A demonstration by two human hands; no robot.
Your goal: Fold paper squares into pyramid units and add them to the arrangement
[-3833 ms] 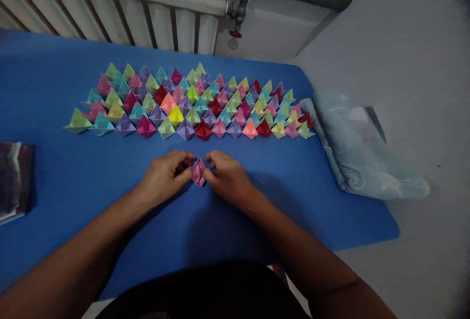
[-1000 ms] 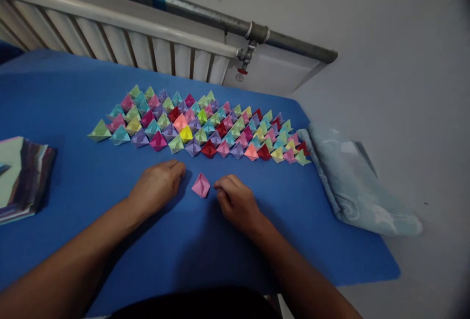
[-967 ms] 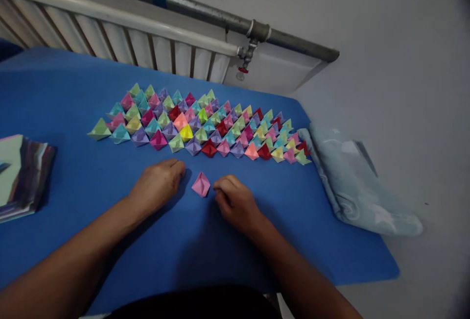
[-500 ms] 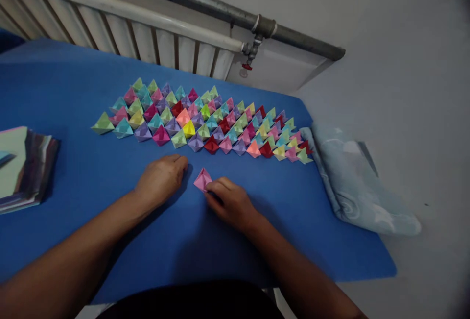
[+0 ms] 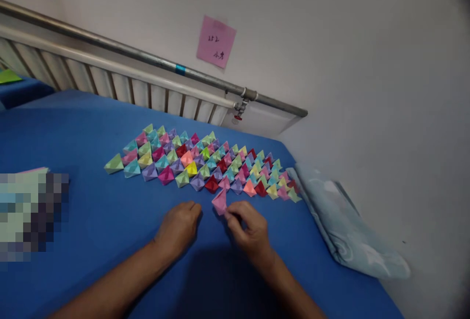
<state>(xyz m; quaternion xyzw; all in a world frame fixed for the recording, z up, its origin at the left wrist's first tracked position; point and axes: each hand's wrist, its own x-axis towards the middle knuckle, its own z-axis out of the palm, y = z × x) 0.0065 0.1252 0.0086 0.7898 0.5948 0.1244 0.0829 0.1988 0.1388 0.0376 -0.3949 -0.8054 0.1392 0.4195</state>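
Observation:
Between the thumb and fingertips of my right hand is a pink folded paper boat, pinched at its near end and tilted with one point up. Its tip overlaps the front row of many small paper boats in my view. My left hand is curled closed over the blue table, to the left of the pink boat and apart from it; whether its fingers hold anything is hidden. Behind both hands, the boats stand close together in slanted rows, among them a magenta boat, a yellow boat and a light green boat at the left end.
The blue table meets a white radiator and a metal pipe. A folded pale blanket lies along the right edge. At left is a partly pixelated paper stack. A pink note hangs on the wall.
The view has tipped upward, bringing the whole pink note into sight. My right hand has raised and tilted the pink boat, moving it nearer the front row. My left hand stays curled.

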